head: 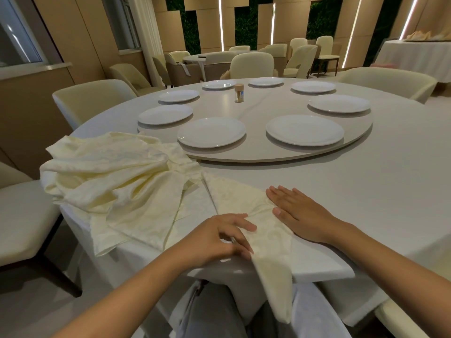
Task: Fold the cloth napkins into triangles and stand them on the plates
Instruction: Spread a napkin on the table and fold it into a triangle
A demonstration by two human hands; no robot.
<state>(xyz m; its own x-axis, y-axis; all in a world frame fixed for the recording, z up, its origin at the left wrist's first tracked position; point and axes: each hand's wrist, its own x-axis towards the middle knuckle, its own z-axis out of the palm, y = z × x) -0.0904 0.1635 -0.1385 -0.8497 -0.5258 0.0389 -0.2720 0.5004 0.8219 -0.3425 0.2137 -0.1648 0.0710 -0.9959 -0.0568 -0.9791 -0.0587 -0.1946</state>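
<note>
First napkin being folded at the table's near edge — every plate standing bare.

Right hand [299, 213] pressing flat, fingers straight, on the cream patterned cloth napkin [246, 203]; left hand [219, 236] resting on its near part, fingers loosely bent, gripping nothing I can tell. One corner is hanging over the rim. A rumpled heap of cream napkins [109, 174] is waiting to the left; seven white round plates [211, 131] on the turntable — open tabletop to the right.

I see bare table [366, 186] ahead of my right hand [300, 213]; the napkin heap [109, 176] crowds my left, and the turntable [280, 152] with its plates [211, 132] bars the centre
</note>
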